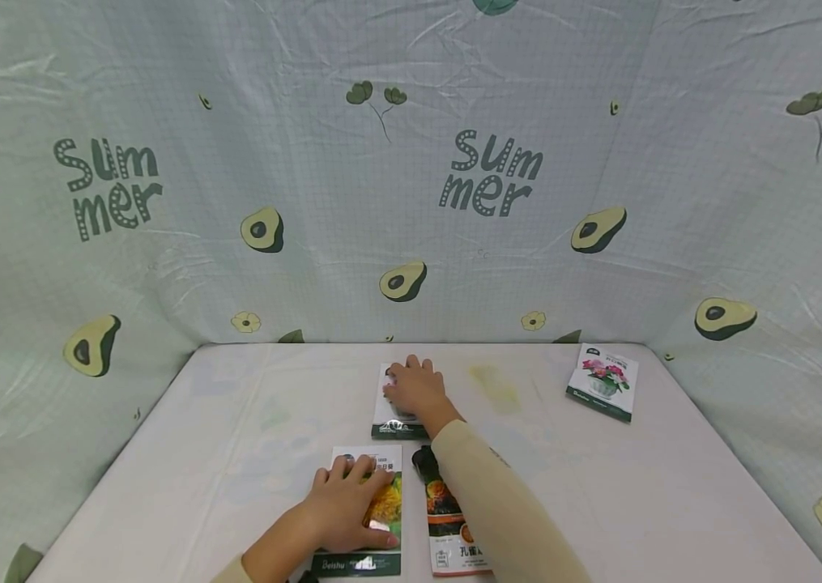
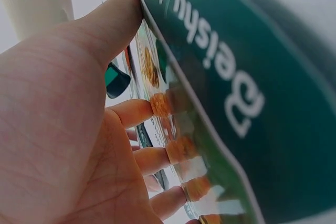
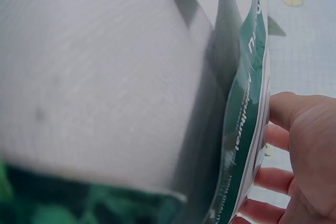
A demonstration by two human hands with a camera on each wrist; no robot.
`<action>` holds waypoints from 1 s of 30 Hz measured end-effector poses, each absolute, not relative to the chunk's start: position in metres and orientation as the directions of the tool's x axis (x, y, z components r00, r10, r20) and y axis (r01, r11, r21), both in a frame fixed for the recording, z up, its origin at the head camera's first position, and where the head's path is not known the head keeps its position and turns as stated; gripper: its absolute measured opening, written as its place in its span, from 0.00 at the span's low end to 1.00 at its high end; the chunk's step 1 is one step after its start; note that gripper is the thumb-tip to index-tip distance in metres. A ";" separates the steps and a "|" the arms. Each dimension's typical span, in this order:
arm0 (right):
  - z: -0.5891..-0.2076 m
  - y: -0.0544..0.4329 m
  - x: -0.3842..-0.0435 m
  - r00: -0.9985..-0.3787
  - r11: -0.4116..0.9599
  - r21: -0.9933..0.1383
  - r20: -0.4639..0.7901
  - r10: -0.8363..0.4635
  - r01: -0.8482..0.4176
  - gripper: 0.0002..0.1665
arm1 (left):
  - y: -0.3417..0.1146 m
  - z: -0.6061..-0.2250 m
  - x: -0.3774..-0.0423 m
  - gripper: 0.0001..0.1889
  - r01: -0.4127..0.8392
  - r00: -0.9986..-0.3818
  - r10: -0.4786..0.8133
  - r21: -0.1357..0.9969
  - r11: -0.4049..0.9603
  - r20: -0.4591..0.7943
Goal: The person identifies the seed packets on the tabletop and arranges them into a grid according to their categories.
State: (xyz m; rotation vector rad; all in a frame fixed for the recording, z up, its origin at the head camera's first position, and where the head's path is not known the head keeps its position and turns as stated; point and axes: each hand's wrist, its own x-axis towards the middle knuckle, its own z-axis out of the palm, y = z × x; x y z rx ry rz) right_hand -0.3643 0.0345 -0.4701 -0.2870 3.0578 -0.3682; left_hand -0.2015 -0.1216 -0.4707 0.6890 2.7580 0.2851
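Looking forward and down, the head view shares left hand (image 1: 347,510) and right hand (image 1: 418,393) with their wrist views (far nearer).

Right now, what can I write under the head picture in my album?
Left hand on the yellow-flower packet, right hand on a farther packet, pink-flower packet off to the right.

Backdrop (image 1: 323,186): pale, creased sheet, standing behind the table (image 1: 236,478) and along its left and right sides. Prints noted: halved avocados (image 1: 262,230), yellow flowers (image 1: 534,321), leafy sprigs (image 1: 359,92), lettering (image 1: 492,172) reading "Summer", legible in full twice. Table: whitish top; yellowish patch (image 1: 496,390) on far half, right of centre.
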 end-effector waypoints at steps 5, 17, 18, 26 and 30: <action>-0.467 0.031 -0.363 -0.982 0.956 -0.238 -0.031 -0.187 -0.175 0.29 | -0.122 -0.469 -0.201 0.48 0.416 -0.846 0.476 0.261 0.871 -0.239; -0.464 0.023 -0.360 -0.982 0.957 -0.225 -0.014 -0.189 -0.181 0.29 | -0.121 -0.468 -0.200 0.48 0.422 -0.846 0.483 0.270 0.865 -0.226; -0.464 0.022 -0.360 -0.982 0.958 -0.223 -0.015 -0.190 -0.182 0.29 | -0.121 -0.467 -0.199 0.48 0.421 -0.845 0.483 0.272 0.865 -0.227; -0.462 0.016 -0.359 -0.981 0.959 -0.212 -0.017 -0.194 -0.186 0.29 | -0.122 -0.466 -0.199 0.45 0.424 -0.841 0.493 0.298 0.855 -0.221; -0.462 0.012 -0.358 -0.982 0.961 -0.207 -0.011 -0.189 -0.183 0.30 | -0.123 -0.469 -0.198 0.43 0.425 -0.837 0.503 0.324 0.845 -0.213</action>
